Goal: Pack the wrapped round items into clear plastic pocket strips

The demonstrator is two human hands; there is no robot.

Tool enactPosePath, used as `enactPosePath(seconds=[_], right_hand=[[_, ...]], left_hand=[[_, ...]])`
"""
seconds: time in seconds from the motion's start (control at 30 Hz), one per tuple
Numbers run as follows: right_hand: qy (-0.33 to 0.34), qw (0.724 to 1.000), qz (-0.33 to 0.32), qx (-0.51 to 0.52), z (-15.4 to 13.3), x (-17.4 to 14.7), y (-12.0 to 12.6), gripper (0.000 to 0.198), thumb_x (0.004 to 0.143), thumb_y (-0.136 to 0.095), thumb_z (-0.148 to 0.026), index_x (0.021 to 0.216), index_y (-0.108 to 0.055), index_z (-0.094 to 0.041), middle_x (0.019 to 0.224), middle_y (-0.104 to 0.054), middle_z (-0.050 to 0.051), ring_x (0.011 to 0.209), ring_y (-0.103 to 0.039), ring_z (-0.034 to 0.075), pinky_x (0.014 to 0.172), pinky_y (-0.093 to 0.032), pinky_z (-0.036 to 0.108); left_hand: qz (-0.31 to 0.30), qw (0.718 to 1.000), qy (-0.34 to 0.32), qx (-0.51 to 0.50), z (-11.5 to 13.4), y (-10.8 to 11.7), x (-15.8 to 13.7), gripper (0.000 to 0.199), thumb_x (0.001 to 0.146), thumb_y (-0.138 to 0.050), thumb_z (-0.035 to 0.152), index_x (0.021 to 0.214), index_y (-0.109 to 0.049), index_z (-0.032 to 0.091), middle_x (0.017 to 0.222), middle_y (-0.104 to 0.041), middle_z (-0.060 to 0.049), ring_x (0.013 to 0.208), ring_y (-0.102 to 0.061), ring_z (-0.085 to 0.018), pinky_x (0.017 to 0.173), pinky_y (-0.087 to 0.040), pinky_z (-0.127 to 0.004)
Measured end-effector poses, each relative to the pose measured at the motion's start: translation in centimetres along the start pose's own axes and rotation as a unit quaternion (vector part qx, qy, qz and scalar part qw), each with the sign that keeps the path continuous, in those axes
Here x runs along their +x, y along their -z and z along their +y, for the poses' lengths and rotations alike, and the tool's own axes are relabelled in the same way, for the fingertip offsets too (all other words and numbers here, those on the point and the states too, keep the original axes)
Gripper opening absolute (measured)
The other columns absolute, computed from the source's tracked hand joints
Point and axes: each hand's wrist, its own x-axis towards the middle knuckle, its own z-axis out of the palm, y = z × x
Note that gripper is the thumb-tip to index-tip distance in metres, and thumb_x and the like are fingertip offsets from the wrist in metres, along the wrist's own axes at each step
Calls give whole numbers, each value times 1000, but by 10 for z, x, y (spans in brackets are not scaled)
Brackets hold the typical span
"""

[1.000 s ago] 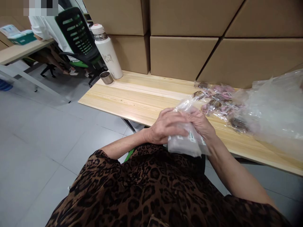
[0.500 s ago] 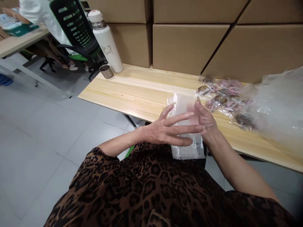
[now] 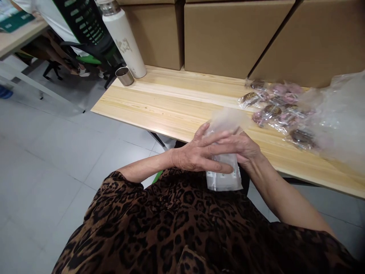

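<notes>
**Two hands on a clear bag above my lap**

I look down and see my left hand (image 3: 196, 154) lying flat across a small clear plastic bag (image 3: 225, 173). The fingers (image 3: 219, 137) are spread out long and press on the front of the bag. They are not curled into a fist. My right hand (image 3: 243, 146) is on the other side of the bag and grips it from behind, with the thumb side on top. So the bag sits pinched between my two hands.

The bag is held up in the air, just in front of the near edge of the worktop (image 3: 171, 110), over my spotted brown top (image 3: 182, 224). The top of the bag looks blurry. The bottom part hangs below my hands and has a little green and white label on it.

On the worktop, to the right, lies a heap of small wrapped packets (image 3: 273, 108), brown and pink inside clear wrap. Just beside them is a big crumpled clear sheet of plastic (image 3: 339, 118). These are near my hands but not touching them.

At the far left corner of the worktop stands a tall white bottle (image 3: 124, 38), with a small metal cup (image 3: 124, 76) just beside it. Brown cardboard boxes (image 3: 228, 34) are stacked along the back. Off to the far left is a black and green chair (image 3: 85, 30) at another desk.
</notes>
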Motion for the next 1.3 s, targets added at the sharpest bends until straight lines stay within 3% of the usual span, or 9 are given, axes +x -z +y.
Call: enactPosePath(seconds=[0.2,0.33,0.43,0.5,0.73,0.87,1.07,1.2,1.3], right_hand=[[196,956,105,-192,-1,5,30,98,79,-79,-81,157,-49,-30,173,-47,14,161,-44,36,130,-42,60],[368,785,154,-474,-5,3,42,105,84,-69,-89,168,-34,-36,178,-35,13,168,-29,40,128,-38,69],[415,672,149,-595,-11,4,39,88,96,-72,-63,169,-33,-34,173,-42,15,163,-38,39,128,-39,68],[431,643,105,-624,-13,7,39,80,100,-69,-51,169,-34,-30,168,-49,16,157,-47,36,127,-42,65],[301,709,-39,-636,-1,4,51,31,102,-59,-33,130,-69,-27,134,-76,11,131,-70,33,113,-56,55],[243,745,-9,-621,-2,3,37,24,101,-63,-44,114,-72,-25,113,-79,11,109,-74,32,98,-59,51],[141,854,94,-492,-3,32,27,63,87,-80,-67,131,-59,-26,104,-74,7,88,-71,28,84,-60,47],[179,829,154,-507,1,49,37,100,78,-85,-70,156,-41,-25,121,-67,12,97,-69,30,88,-61,53],[258,770,161,-562,3,51,42,95,80,-81,-73,155,-48,-25,142,-60,17,124,-63,37,107,-56,60]], left_hand=[[269,918,239,-166,-7,4,7,50,95,-66,76,127,-76,39,157,-62,-3,155,-53,-32,133,-41,-63],[360,846,329,-216,-25,8,24,56,103,-53,76,138,-67,35,132,-75,-5,128,-73,-26,116,-57,-55],[351,875,299,-148,-34,14,31,54,96,-65,77,124,-73,32,122,-78,-5,121,-74,-26,114,-58,-54],[285,914,257,-134,-34,14,26,44,97,-70,70,117,-75,31,120,-78,-6,119,-73,-24,111,-60,-51],[70,967,226,-99,-9,10,-18,26,105,-65,41,128,-66,30,122,-80,-5,120,-74,-21,121,-52,-52],[51,929,339,-135,-5,26,-17,41,104,-64,56,135,-65,29,126,-77,-7,115,-76,-24,102,-63,-45],[34,878,478,11,-31,46,13,51,106,-51,65,119,-77,23,114,-73,-12,113,-70,-31,104,-59,-52],[-65,841,533,60,-59,42,24,70,102,-45,80,105,-77,18,112,-71,-15,115,-67,-35,106,-55,-54],[-74,833,542,77,-82,32,22,80,95,-47,90,110,-75,16,116,-71,-16,120,-65,-38,107,-53,-56]])
